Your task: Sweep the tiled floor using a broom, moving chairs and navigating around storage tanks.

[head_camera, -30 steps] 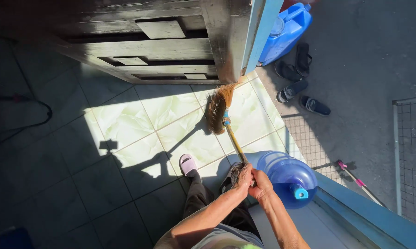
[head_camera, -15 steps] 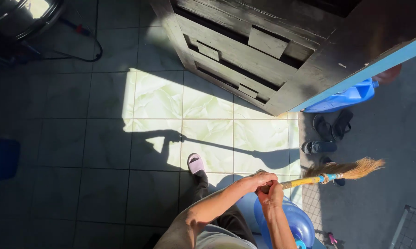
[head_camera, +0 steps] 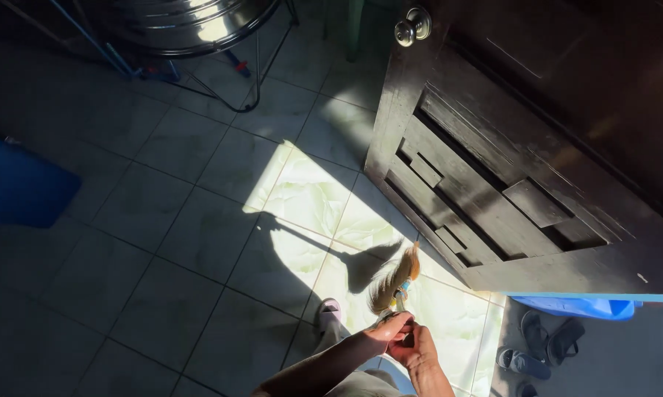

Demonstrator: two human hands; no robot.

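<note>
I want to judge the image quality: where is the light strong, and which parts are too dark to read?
Head view: sunlight falls on the pale floor tiles and the broom, which casts a sharp shadow; the steel vessel shows glare; the dark wooden door and the left floor lie in deep shade; both hands, left hand and right hand, are dim.

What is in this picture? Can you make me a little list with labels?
Place: tiled floor with a sunny patch
Left hand: grips the broom
Right hand: grips the broom too
Broom: bristles up, off the floor
Door: dark wood, open, with a round knob
Foot: in a pink slipper
Sandals: outside by the door
Metal tub: on a wire stand
</note>
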